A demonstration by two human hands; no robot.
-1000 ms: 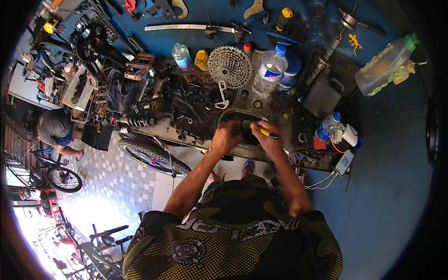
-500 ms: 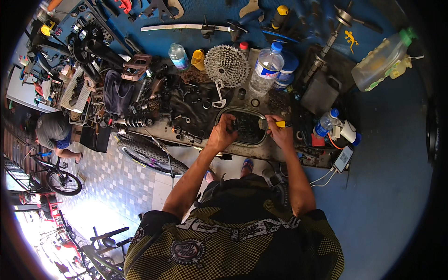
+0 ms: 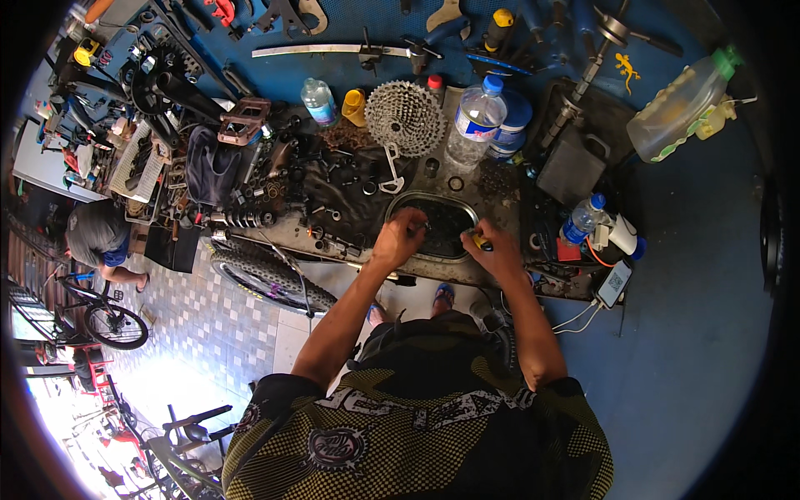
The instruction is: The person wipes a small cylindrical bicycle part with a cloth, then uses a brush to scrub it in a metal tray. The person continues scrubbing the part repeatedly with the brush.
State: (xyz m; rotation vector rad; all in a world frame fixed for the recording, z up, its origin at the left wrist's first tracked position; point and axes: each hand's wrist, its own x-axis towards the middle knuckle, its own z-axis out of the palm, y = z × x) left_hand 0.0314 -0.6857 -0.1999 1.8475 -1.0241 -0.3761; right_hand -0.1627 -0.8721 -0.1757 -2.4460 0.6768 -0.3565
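Note:
A rounded metal tray [image 3: 433,195] holding dark liquid lies at the bench's front edge. Over its left side, my left hand [image 3: 400,236] is closed on a small dark part [image 3: 421,227], whose kind I cannot make out. At the tray's right rim, my right hand [image 3: 500,250] is closed around a yellow-handled brush [image 3: 482,242]; its bristle end is mostly hidden now. Behind the tray stand a large bicycle cassette [image 3: 406,118] and a silver derailleur cage plate [image 3: 392,171]. A dark ring [image 3: 455,183] lies just beyond the tray.
Clear bottles [image 3: 477,125] stand behind the tray. Loose small parts and a shock absorber [image 3: 242,218] crowd the left. A bottle [image 3: 583,218] and a phone on a cable [image 3: 613,283] are at right. A bicycle wheel [image 3: 267,279] leans below; another person [image 3: 96,237] bends at far left.
My right hand has turned and shifted slightly down and left, so the brush's yellow handle points differently and its bristles are less visible. My left hand stays over the tray.

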